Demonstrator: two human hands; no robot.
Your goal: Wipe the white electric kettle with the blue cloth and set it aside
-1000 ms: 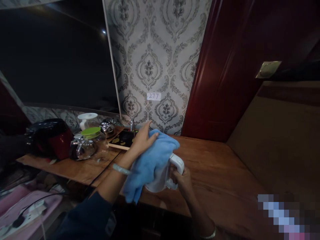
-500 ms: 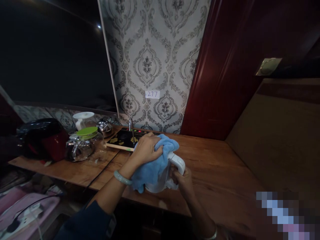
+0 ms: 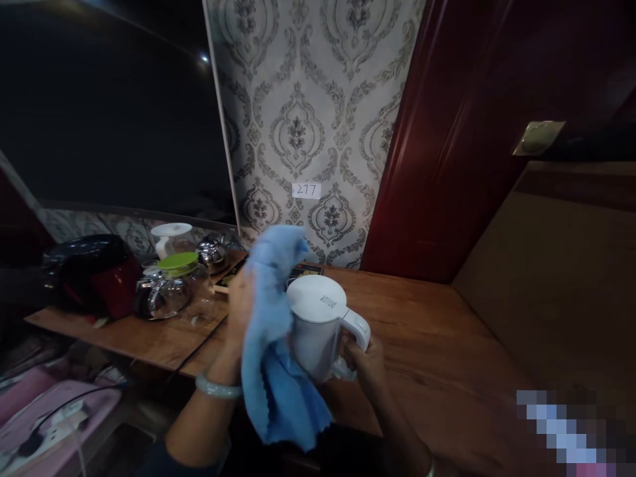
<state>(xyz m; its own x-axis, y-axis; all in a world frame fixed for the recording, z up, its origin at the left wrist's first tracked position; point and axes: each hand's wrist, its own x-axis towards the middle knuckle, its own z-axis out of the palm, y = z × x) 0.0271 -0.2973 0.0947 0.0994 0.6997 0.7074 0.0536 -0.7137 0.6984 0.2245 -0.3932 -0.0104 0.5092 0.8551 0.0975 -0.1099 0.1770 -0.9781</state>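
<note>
A white electric kettle [image 3: 317,331] with a closed flat lid is held above the front of the wooden counter. My right hand [image 3: 365,361] is wrapped round its handle on the right side. To the left of the kettle, my left hand [image 3: 240,308] grips a light blue cloth [image 3: 273,331], which hangs down in folds past the kettle's left side. The left fingers are blurred and partly hidden by the cloth. A pale bangle sits on my left wrist.
On the wooden counter [image 3: 412,324], a black-and-red appliance [image 3: 94,271], a glass pot with a green lid [image 3: 179,265] and a metal teapot [image 3: 212,254] stand at left. Behind the cloth is a black hob panel [image 3: 308,270]. A dark cord crosses the counter's front edge.
My left hand has lifted the cloth off the kettle's lid and moved left, so the cloth now hangs down and the lid shows. My right hand stays on the handle.
</note>
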